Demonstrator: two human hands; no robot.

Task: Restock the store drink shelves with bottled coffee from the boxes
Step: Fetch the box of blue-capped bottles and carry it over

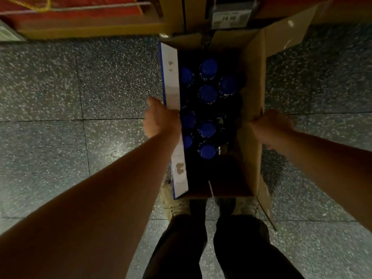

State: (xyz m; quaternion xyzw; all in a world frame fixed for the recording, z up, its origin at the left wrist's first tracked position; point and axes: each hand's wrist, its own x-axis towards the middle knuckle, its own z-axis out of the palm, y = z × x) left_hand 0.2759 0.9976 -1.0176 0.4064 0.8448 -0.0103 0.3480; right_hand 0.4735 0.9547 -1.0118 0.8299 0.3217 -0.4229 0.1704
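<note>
Brown cardboard between the two hands: an open box (pixel 251 93), standing on speckled grey floor tiles (pixel 100 87) and held from either side. Left hand (pixel 161 119) curled over the white, blue-edged flap (pixel 172 81) on its own side, thumb outside, fingers out of sight past the edge, gripping. Right hand (pixel 271 127) clamped on the top edge of the brown side panel (pixel 250 158) opposite, fingers bent round it. Down in the dark well between both hands, bottled coffee (pixel 208 93), upright, round blue caps showing, packed in rows from beyond the knuckles back to beside the forearms, mostly toward the left hand's side. Interior close to the right hand too dark to read. Past the fingertips, at the box's far end, short end flaps folded outward, and beyond those a shelf base (pixel 90 29) with a price tag (pixel 231 19), its digits blurred. Further out beyond the left hand, red packaging on that shelf. Behind the wrists, toward the body, pale shoes (pixel 175 206) against the near end of the box and dark trouser legs (pixel 237 248) below. Whole scene dim and slightly blurred.
</note>
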